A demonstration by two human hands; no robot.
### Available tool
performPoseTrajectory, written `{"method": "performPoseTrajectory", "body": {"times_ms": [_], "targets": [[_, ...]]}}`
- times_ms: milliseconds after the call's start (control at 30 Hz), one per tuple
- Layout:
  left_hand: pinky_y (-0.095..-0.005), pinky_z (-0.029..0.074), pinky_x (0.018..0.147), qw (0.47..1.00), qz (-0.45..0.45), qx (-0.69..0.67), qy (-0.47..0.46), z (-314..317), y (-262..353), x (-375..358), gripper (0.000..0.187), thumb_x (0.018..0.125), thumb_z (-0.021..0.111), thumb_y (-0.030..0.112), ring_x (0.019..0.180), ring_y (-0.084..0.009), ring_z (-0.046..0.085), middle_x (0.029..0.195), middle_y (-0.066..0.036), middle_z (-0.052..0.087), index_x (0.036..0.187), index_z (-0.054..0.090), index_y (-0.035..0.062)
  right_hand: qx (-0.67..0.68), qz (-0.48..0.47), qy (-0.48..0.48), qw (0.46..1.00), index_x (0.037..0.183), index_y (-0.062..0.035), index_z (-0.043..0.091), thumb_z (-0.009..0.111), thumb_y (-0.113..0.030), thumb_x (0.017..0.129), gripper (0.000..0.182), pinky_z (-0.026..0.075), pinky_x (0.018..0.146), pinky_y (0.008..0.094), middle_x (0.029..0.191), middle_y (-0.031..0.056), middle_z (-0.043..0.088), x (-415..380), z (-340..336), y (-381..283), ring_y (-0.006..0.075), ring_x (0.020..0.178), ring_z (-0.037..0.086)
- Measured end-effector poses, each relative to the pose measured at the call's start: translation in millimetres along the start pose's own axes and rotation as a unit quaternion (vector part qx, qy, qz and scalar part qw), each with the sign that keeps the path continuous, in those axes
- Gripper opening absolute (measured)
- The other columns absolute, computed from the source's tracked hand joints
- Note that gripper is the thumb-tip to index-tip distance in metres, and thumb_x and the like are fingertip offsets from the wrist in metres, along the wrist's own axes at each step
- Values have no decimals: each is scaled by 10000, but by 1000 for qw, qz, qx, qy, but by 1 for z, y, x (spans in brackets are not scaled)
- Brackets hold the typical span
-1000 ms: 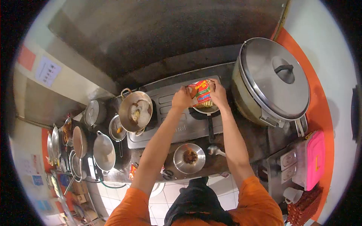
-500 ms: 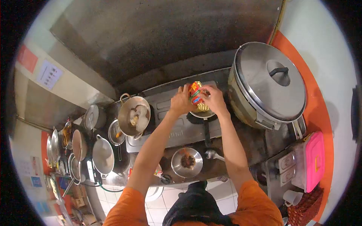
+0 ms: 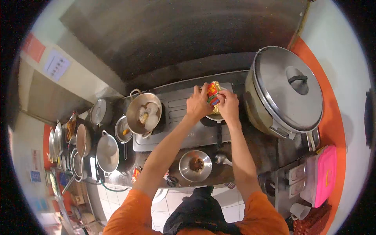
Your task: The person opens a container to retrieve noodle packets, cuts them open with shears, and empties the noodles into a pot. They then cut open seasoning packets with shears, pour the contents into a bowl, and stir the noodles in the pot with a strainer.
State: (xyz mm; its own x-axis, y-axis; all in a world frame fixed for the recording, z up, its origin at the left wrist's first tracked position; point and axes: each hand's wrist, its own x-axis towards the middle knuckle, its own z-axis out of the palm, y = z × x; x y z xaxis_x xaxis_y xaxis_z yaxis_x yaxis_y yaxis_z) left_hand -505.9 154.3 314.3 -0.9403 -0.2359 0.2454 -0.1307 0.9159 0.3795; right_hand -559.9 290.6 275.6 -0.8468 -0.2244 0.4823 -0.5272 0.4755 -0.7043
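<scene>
Above a small pan [image 3: 215, 117] on the right burner, both hands hold a red and yellow noodle packet [image 3: 213, 91]. My left hand [image 3: 198, 102] grips its left side, and my right hand [image 3: 228, 105] pinches its right side. Pale noodles show at the packet's edge. A two-handled wok [image 3: 133, 124] with whitish food sits on the left burner of the stove [image 3: 172, 139]. Nearer to me, a metal bowl [image 3: 184, 169] holds dark and reddish seasoning, with a ladle [image 3: 223, 159] to its right.
At the right stand a large lidded pot [image 3: 274, 88] and a pink-lidded container [image 3: 326, 176]. Several pans, one of them a wok [image 3: 107, 154], line the left side. Scissors [image 3: 171, 181] lie by the counter's front edge.
The view has shifted slightly, so most things appear further right. The packet is tilted differently between my hands, and fewer noodles show below it.
</scene>
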Motion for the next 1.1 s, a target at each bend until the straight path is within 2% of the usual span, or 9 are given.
{"method": "performPoseTrajectory", "body": {"times_ms": [100, 200, 300, 400, 533, 633, 833, 933, 1100], "targets": [[-534, 558, 751, 1000, -23, -1, -18, 0, -4, 0, 875, 643, 813, 286, 900, -455, 661, 1192, -209, 516, 1407, 400, 179, -101, -54, -61, 991, 1016, 0, 633, 657, -170, 911, 201, 470, 870, 489, 998, 204, 632, -9, -3, -2, 368, 982, 598], [-541, 553, 789, 992, -122, -33, -30, 2, -17, 6, 924, 614, 830, 321, 942, -457, 657, 1220, -216, 522, 1420, 394, 202, -29, -74, -240, 967, 1034, -2, 626, 661, -146, 901, 199, 496, 816, 462, 974, 193, 631, -16, -12, 9, 360, 932, 612], [-529, 545, 841, 997, -56, -30, -53, 4, -26, 14, 946, 579, 840, 314, 999, -463, 640, 1215, -210, 540, 1409, 399, 212, 50, -38, -164, 985, 1041, 10, 612, 694, -250, 893, 310, 513, 786, 464, 928, 216, 617, -26, 0, 24, 346, 902, 627], [-526, 541, 853, 996, -39, -45, -72, 1, -24, 16, 971, 561, 853, 283, 991, -472, 631, 1197, -223, 530, 1399, 376, 166, 133, 160, -76, 975, 1045, 29, 580, 744, -300, 872, 406, 527, 751, 403, 921, 187, 616, -12, -22, -9, 288, 916, 637], [-524, 542, 857, 993, -3, -102, -63, 17, -24, 10, 1044, 532, 877, 271, 993, -472, 624, 1192, -250, 509, 1405, 331, 102, 105, 70, 65, 990, 1099, 32, 582, 727, -362, 892, 467, 530, 778, 389, 953, 155, 657, -9, 3, 7, 290, 845, 660], [-523, 542, 866, 988, 34, -112, -97, 23, -21, 4, 1072, 531, 888, 265, 1011, -478, 617, 1192, -264, 501, 1409, 302, 76, 344, 205, 42, 915, 1122, 45, 616, 660, -393, 934, 479, 519, 793, 417, 997, 191, 693, 4, 10, 19, 323, 872, 683], [-513, 528, 922, 977, 83, -129, -150, 38, -42, 7, 1148, 560, 912, 209, 1109, -515, 557, 1212, -300, 480, 1439, 206, -9, 70, 154, -143, 975, 993, 24, 691, 594, -438, 960, 473, 512, 760, 457, 916, 258, 692, 24, 4, 34, 394, 882, 682], [-504, 536, 905, 978, 97, -92, -162, 27, -42, 8, 1112, 580, 916, 214, 1093, -512, 569, 1203, -306, 507, 1401, 219, -66, 41, 106, -116, 987, 963, 27, 691, 602, -408, 961, 443, 499, 713, 394, 803, 197, 697, 31, -8, 17, 309, 743, 672], [-484, 572, 800, 984, -4, -62, -170, 28, -34, 12, 926, 635, 891, 209, 932, -476, 650, 1111, -295, 595, 1302, 325, -94, 29, 105, -58, 992, 914, 34, 661, 579, -393, 970, 439, 499, 725, 437, 837, 234, 685, 29, 17, 46, 401, 814, 665]]}}
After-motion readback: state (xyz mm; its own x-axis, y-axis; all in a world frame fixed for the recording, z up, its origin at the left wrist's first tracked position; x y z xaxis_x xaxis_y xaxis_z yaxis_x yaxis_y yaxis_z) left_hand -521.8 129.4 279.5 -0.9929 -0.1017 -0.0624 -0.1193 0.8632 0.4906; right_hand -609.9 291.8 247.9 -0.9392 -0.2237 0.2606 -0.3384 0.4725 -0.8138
